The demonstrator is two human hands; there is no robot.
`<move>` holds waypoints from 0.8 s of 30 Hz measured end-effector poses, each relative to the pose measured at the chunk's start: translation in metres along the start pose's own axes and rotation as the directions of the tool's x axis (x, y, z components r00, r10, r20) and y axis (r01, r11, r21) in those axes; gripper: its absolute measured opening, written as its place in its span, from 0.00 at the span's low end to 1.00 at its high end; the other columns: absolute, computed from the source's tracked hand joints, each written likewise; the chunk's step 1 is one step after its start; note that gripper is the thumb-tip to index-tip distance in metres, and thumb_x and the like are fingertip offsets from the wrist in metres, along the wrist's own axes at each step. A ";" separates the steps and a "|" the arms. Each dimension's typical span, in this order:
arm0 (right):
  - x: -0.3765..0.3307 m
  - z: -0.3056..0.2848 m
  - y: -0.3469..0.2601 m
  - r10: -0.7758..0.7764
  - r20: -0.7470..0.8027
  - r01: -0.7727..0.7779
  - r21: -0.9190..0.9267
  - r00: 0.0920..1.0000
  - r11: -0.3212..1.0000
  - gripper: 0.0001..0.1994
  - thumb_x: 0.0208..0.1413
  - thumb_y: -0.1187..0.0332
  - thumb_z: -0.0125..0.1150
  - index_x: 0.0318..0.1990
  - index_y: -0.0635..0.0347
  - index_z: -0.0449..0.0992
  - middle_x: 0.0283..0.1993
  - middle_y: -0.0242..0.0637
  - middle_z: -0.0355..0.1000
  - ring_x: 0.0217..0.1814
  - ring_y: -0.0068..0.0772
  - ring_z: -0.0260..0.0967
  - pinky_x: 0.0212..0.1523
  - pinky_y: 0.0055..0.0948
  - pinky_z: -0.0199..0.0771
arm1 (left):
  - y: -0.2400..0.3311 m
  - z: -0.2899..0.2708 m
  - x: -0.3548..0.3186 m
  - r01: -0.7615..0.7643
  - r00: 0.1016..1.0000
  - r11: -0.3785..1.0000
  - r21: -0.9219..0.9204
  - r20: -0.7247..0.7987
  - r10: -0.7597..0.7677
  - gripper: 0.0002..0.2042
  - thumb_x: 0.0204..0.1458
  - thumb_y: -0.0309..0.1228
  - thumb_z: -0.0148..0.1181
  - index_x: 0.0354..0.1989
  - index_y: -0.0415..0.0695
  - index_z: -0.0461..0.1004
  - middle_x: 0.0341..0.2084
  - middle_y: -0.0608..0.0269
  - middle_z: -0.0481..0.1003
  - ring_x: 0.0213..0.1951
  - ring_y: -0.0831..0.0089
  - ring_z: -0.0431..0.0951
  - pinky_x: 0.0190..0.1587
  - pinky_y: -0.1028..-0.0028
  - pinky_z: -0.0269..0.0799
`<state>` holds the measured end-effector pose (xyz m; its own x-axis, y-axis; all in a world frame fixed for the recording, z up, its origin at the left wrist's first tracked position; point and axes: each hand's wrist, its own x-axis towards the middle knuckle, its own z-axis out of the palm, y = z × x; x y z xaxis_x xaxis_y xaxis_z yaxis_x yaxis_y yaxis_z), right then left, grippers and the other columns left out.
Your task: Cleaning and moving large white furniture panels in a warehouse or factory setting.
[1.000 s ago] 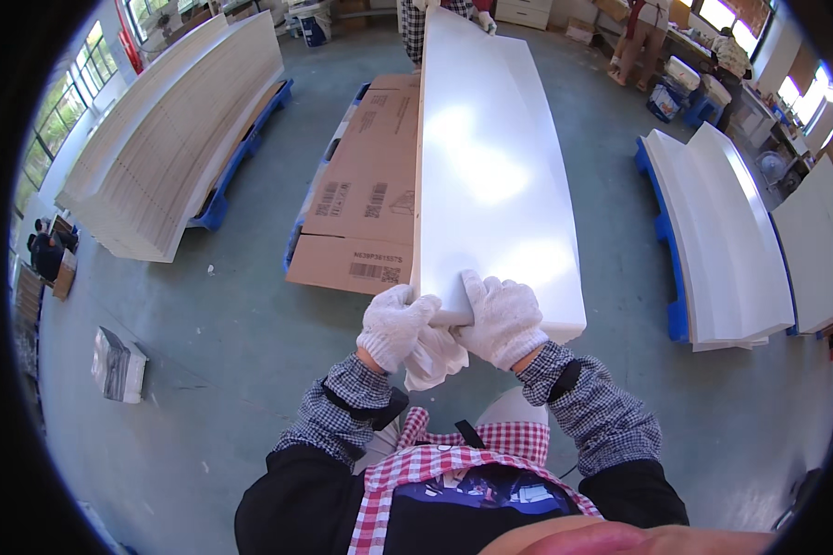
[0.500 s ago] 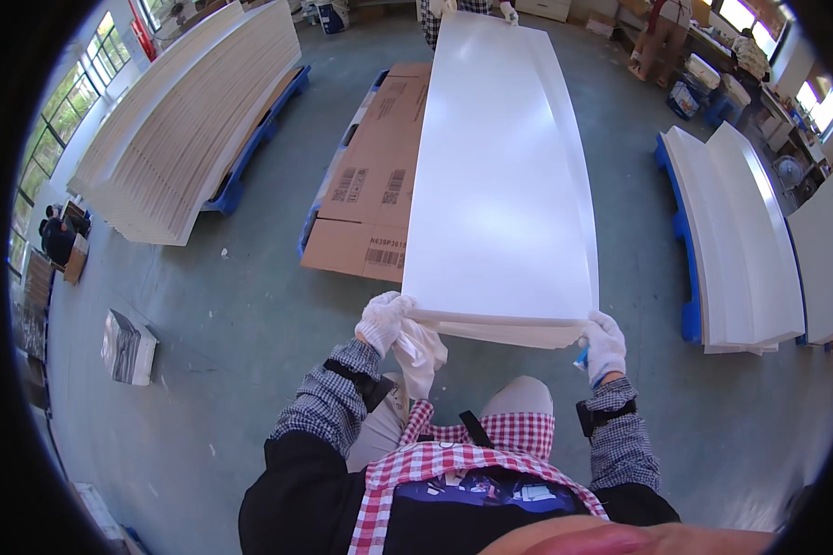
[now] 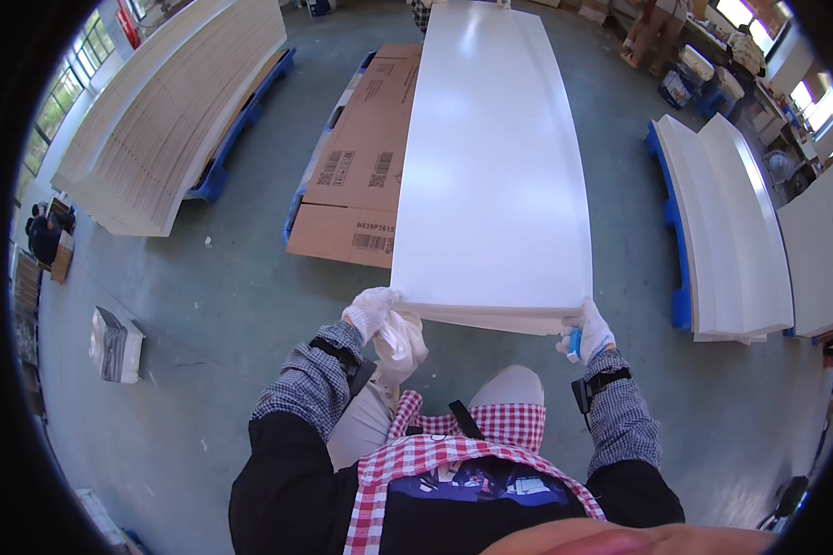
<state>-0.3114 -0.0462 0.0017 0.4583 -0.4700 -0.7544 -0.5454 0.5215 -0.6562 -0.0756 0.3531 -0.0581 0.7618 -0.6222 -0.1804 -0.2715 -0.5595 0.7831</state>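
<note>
panel, near end between left grip, right grip

We look down and forward from head height through one wide fisheye, close above the left hand and the right hand.

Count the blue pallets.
3 plainly visible: left pallet under the tall stack, middle pallet under the cardboard that the held white panel partly hides, right pallet under right-hand panels. Another may be hidden at far right.
</note>
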 end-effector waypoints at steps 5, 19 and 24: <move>-0.008 0.001 -0.009 0.013 -0.045 -0.015 -0.035 0.999 0.999 0.36 0.63 0.36 0.42 0.45 0.69 0.74 0.24 0.37 0.69 0.17 0.32 0.66 0.21 0.38 0.72 | 0.056 -0.054 0.017 0.359 0.878 0.912 0.199 0.260 -0.403 0.29 0.62 0.54 0.47 0.53 0.38 0.75 0.48 0.45 0.77 0.52 0.54 0.76 0.54 0.62 0.69; -0.053 0.052 -0.071 -0.226 -0.136 0.030 -0.797 0.965 0.603 0.26 0.55 0.52 0.63 0.51 0.67 0.73 0.47 0.48 0.74 0.45 0.45 0.76 0.38 0.42 0.83 | 0.080 -0.048 0.074 0.460 0.882 0.887 -0.041 0.140 -0.450 0.40 0.54 0.62 0.52 0.55 0.31 0.72 0.51 0.43 0.76 0.53 0.54 0.77 0.57 0.64 0.69; -0.052 0.060 -0.062 -0.179 -0.110 0.021 -0.799 0.978 0.601 0.27 0.55 0.53 0.63 0.52 0.68 0.71 0.47 0.49 0.73 0.47 0.45 0.75 0.40 0.45 0.83 | 0.062 -0.054 0.072 0.454 0.890 0.883 -0.117 0.105 -0.444 0.37 0.55 0.60 0.53 0.52 0.32 0.75 0.46 0.46 0.79 0.48 0.56 0.79 0.54 0.63 0.71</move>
<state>-0.2589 -0.0112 0.0802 0.4689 -0.6310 -0.6180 -0.8790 -0.2650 -0.3964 -0.0062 0.3030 0.0099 0.7370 -0.3629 -0.5702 0.1747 -0.7127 0.6793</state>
